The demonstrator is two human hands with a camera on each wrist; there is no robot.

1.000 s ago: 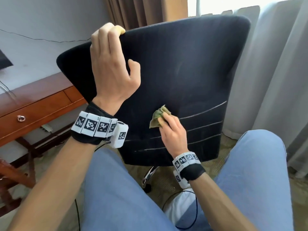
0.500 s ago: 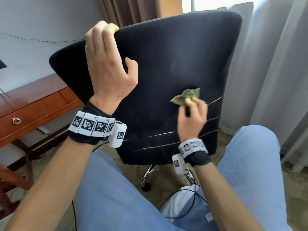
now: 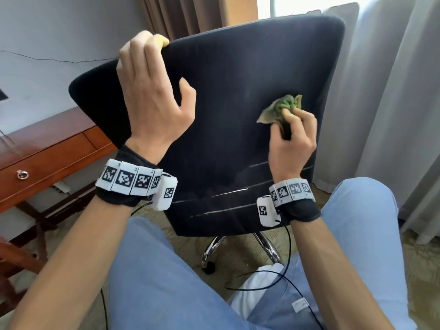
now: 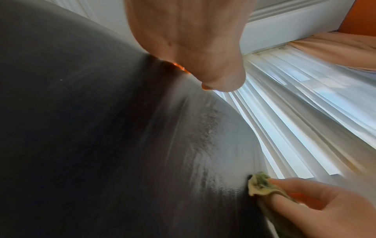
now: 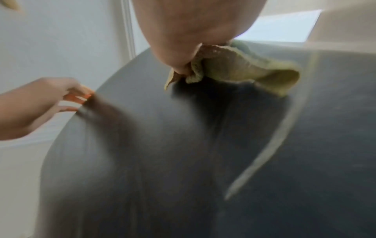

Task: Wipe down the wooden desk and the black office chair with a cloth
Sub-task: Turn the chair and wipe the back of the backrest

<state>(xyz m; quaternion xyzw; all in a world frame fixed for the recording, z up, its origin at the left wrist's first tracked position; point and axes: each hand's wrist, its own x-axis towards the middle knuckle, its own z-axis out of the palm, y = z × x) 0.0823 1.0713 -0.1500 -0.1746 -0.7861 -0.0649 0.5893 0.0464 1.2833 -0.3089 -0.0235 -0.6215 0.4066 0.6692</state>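
The black office chair (image 3: 233,96) stands with its back panel facing me, filling the middle of the head view. My left hand (image 3: 152,91) grips the chair's top edge at the left, fingers hooked over it and thumb apart. My right hand (image 3: 291,139) holds a crumpled green cloth (image 3: 282,107) against the right side of the chair back (image 5: 183,145). The cloth (image 5: 244,70) bunches out past the fingers in the right wrist view, and the cloth (image 4: 259,185) shows at lower right in the left wrist view. The wooden desk (image 3: 47,151) is at the left.
White curtains (image 3: 385,103) hang close behind the chair on the right; brown drapes (image 3: 190,15) are behind its top. The chair's chrome base (image 3: 214,248) stands on carpet between my knees (image 3: 362,222). A black cable (image 3: 285,270) trails from my right wrist. The desk drawer has a ring pull (image 3: 22,174).
My right hand has swept the cloth from the lower middle of the chair back up and to the right. The left hand has kept its grip on the top edge.
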